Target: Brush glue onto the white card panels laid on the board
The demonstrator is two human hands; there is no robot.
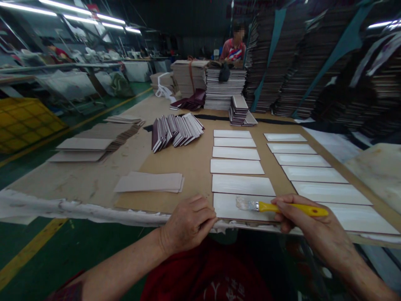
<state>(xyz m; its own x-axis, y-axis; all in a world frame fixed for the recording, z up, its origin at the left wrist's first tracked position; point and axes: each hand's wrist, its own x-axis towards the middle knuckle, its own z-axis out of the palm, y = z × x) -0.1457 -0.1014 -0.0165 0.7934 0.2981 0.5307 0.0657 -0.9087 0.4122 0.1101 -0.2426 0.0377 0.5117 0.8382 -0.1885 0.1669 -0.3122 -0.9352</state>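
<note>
My right hand (308, 217) is closed round the yellow handle of a paintbrush (266, 206). Its bristles rest over the nearest white panel (227, 205) at the table's front edge. At that panel's left end is my left hand (192, 217), its fingers curled together; whether they pinch the panel's corner or anything else is hidden. Beyond lie two columns of white, dark-edged panels, one straight ahead (239, 166) and one to the right (315, 173), several in each, with a glossy look. A few pale grey strips (148, 182) lie left of the near panels.
Fanned dark-and-white panels (177, 130) and grey boards (84, 144) lie on the table (125, 167) at left. Tall stacks (225, 88) stand at the back, a small stack (238, 110) before them. A person (233, 50) is behind the stacks. A yellow bin (26, 123) is far left.
</note>
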